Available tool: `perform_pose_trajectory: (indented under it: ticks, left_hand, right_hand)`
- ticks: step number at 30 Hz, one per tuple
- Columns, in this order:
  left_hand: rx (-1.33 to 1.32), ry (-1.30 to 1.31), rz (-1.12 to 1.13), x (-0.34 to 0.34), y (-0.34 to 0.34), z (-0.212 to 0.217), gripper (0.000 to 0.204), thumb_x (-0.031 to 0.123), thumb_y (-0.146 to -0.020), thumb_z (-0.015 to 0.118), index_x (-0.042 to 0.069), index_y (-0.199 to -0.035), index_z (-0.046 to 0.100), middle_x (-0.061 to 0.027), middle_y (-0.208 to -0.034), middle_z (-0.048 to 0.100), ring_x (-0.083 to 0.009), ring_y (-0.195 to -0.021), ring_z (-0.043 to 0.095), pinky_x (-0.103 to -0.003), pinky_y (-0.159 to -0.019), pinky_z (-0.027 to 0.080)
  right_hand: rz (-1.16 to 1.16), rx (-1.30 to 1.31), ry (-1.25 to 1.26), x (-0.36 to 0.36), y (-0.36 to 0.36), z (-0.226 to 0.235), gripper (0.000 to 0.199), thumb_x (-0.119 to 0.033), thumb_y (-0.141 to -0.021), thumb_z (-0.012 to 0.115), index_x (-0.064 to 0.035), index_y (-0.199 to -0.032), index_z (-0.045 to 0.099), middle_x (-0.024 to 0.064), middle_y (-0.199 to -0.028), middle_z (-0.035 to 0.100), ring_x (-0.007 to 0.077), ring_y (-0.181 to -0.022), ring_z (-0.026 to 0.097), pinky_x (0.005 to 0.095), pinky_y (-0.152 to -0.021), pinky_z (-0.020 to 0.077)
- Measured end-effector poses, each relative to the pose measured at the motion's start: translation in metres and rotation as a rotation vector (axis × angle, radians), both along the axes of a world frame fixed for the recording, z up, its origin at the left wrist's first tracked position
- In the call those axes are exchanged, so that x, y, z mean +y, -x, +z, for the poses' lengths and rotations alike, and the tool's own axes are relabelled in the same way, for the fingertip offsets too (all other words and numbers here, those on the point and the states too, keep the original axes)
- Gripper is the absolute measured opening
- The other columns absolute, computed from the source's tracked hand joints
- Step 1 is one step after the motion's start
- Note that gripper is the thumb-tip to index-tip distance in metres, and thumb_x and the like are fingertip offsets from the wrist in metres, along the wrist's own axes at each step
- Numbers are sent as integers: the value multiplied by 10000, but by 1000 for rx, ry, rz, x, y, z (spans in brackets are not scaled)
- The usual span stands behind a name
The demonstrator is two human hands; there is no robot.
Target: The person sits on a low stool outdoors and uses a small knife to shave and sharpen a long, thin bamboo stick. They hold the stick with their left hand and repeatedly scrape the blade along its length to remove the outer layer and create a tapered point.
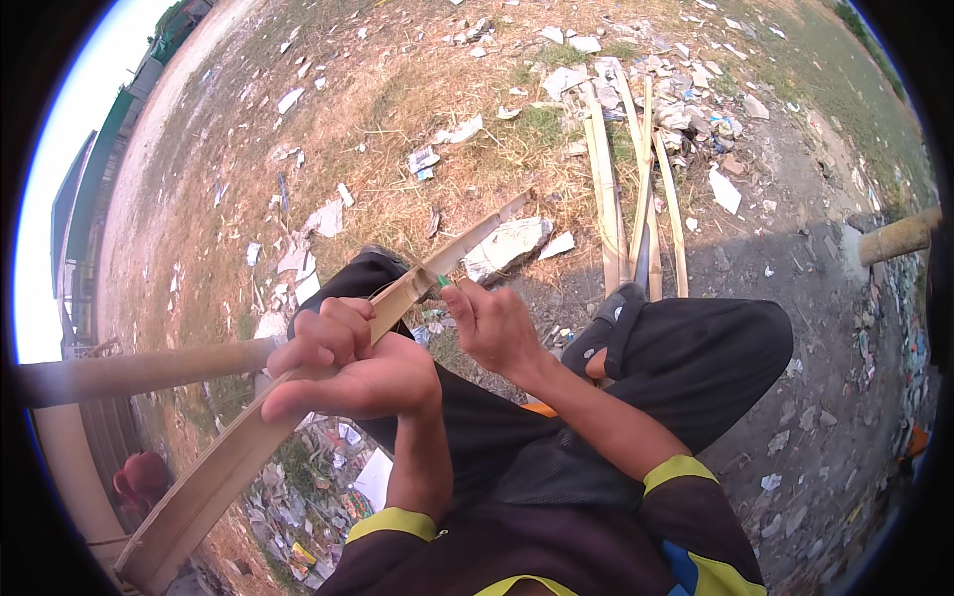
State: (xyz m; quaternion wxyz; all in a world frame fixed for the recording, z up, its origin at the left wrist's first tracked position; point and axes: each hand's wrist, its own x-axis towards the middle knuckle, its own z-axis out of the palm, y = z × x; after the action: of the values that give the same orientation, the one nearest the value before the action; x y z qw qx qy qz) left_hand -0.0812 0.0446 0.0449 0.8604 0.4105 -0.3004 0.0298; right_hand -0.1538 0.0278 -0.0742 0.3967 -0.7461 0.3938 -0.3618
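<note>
Left hand (343, 363) is clenched around long bamboo strip (298, 397) running diagonally across frame centre, right hand (492, 323) pinching small green tool (441, 282) at it; strip best kept steadied.

Bamboo slats (636, 189), scattered paper litter (507, 243)

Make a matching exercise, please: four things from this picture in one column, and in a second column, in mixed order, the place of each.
Things:
1. left hand
2. right hand
3. bamboo strip
4. bundle of bamboo slats

Places:
A. lying on the ground beyond the knees
B. pinching a small green thing on the strip
C. wrapped around the strip's middle
D. running from lower left toward the centre

Pairs: 1-C, 2-B, 3-D, 4-A
</note>
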Motion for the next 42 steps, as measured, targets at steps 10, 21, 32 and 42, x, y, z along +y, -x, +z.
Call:
perform_pose_trajectory:
  ticks: [10,21,32,42]
  left_hand:
    - [21,-9,71,8,-20,-1,539,605,-913,247,138,-645,249,52,-499,170,-67,-421,159,-220,-430,229]
    - [-33,84,-85,0,-13,-1,543,587,-922,234,130,-629,216,52,-507,157,-57,-425,134,-205,-412,171]
    - [-2,52,-104,7,-19,-2,560,631,-890,285,146,-624,197,46,-500,148,-64,-431,136,-226,-426,153]
    - [-19,81,-172,8,-12,-8,544,635,-886,291,147,-650,255,51,-512,151,-61,-434,124,-222,-428,135]
  right_hand:
    - [-179,374,-104,-24,1,-68,552,-429,-950,311,-10,-740,603,220,-561,567,397,-568,598,470,-530,479]
    - [-114,-51,-50,-5,2,-31,478,-390,-945,375,-13,-692,522,217,-502,488,415,-513,529,471,-495,405]
    - [-101,124,-45,-8,-3,-29,459,-369,-946,387,-25,-685,544,195,-484,496,388,-490,543,456,-478,418]
    - [-153,274,-83,-29,2,-57,500,-394,-944,378,-10,-686,570,207,-478,510,402,-494,556,455,-480,445]
